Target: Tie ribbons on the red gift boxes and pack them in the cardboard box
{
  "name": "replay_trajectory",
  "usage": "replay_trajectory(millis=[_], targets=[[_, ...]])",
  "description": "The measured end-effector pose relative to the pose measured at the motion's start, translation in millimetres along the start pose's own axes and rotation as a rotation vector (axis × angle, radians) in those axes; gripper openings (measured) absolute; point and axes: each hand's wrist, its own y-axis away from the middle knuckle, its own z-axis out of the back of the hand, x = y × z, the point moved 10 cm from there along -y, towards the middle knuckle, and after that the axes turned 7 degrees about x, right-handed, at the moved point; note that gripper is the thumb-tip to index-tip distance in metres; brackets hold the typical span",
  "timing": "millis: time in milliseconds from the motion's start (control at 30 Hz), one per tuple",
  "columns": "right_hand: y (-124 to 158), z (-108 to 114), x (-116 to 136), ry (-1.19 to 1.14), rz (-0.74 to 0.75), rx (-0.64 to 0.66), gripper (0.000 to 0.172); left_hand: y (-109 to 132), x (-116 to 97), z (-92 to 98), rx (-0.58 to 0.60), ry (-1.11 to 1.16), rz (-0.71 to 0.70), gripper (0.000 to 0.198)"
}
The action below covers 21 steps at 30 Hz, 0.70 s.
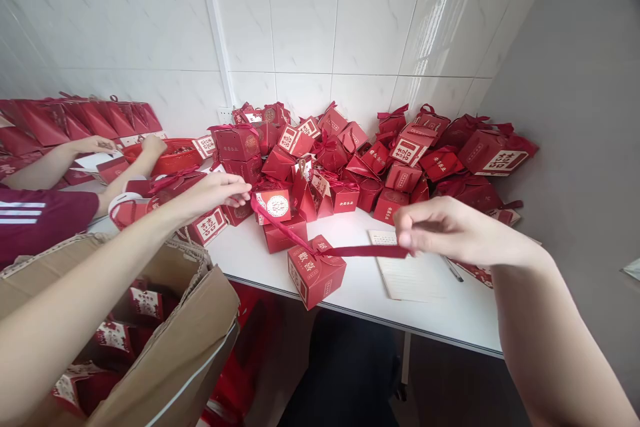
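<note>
Partly cut off at the lower left, the carton [193, 340] sits behind the left forearm [100, 280], which hides some of its contents; the right hand [443, 230] covers part of the notepad [407, 280]. Both hands are pinched narrow, the left hand [223, 190] on one end of the ribbon [367, 251], the right on the other. The ribbon slants down rightward to its knot on the red box [320, 277], then runs nearly level; the box stands at the front edge of the counter [263, 267], one corner toward the wearer.

A red box [320, 277] with pale lettering is sporting a deep-red ribbon [367, 251] just below centre frame, against a white counter [364, 287]; grey-veined white tiles [303, 7] are lining the top, and a maroon sleeve [63, 217] is showing white stripes at far left.
</note>
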Motion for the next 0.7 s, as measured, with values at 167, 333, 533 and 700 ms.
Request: replay_trajectory(millis=[167,333,533,700], targets=[[18,-65,32,-0.163,0.254,0.638,0.029,14,-27,8.3,-0.415,-0.702,-0.157,0.026],[-34,-52,-24,0.112,0.02,0.244,0.026,21,-23,-100.6,-0.01,-0.852,-0.331,0.015],[-86,-77,-63,0.401,0.032,0.001,0.015,24,12,-164.3,0.141,-0.735,-0.246,0.02],[-100,-98,-76,0.421,0.042,0.01,0.011,19,30,-159.3,0.173,-0.617,-0.193,0.022]])
